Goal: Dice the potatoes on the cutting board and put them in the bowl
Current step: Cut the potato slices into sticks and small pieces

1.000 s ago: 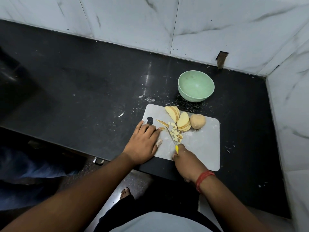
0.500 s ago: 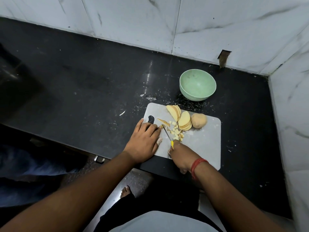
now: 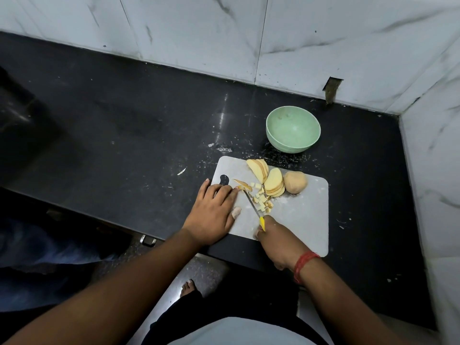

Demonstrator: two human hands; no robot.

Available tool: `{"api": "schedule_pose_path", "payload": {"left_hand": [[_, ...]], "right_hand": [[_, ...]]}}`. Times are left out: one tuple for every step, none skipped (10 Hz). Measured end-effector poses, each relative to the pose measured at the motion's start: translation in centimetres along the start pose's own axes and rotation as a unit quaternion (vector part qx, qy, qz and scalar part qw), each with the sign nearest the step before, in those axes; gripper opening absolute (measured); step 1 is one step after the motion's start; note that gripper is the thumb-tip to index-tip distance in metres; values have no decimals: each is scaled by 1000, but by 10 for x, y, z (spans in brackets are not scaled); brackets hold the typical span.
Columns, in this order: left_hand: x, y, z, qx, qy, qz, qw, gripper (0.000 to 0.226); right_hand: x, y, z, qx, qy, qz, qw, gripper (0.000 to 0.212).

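Note:
A grey cutting board lies on the black counter. On it are fanned potato slices, an uncut potato piece, and several small dice. My right hand grips a yellow-handled knife, its blade down beside the dice. My left hand lies flat on the board's left part, its fingertips holding potato strips against the blade. An empty green bowl stands just behind the board.
White marble-look tiled walls close the counter at the back and right. The counter's front edge runs diagonally below my arms. White crumbs speckle the counter left of the bowl.
The knife has shifted a little between cuts at the strips; my right hand moved left, then back right. My left hand has kept its place on the board.

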State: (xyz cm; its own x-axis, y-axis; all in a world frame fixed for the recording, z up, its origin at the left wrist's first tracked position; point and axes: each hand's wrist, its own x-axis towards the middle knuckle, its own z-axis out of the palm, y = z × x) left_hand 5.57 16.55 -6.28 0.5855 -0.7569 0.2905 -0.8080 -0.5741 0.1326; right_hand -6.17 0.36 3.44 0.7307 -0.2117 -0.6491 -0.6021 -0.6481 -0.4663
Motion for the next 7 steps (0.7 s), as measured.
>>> {"api": "schedule_pose_path", "payload": {"left_hand": [[-3,0,-1,-2,17,-4,1000,53],[-4,0,-1,-3,23,0,1000,49],[-5,0,1,-5,24,3,1000,47],[-4,0,1,-4,27,4,1000,47],[-2,-1,1,0,24,0,1000,48],[-3,-2,2,2,18,-3,1000,49],[-3,-2,2,-4,14,-5,1000,50]], "right_hand": [[2,-6,-1,-18,31,-23,999,9],[7,-11,-6,-28,31,-24,999,7],[13,-13,-5,-35,18,-2,999,10],[12,-19,-6,-42,1,15,999,30],[-1,-31,-11,-155,-41,27,987,33],[24,-16,3,90,15,79,993,33],[16,-14,0,-20,-3,2,1000,26]]}}
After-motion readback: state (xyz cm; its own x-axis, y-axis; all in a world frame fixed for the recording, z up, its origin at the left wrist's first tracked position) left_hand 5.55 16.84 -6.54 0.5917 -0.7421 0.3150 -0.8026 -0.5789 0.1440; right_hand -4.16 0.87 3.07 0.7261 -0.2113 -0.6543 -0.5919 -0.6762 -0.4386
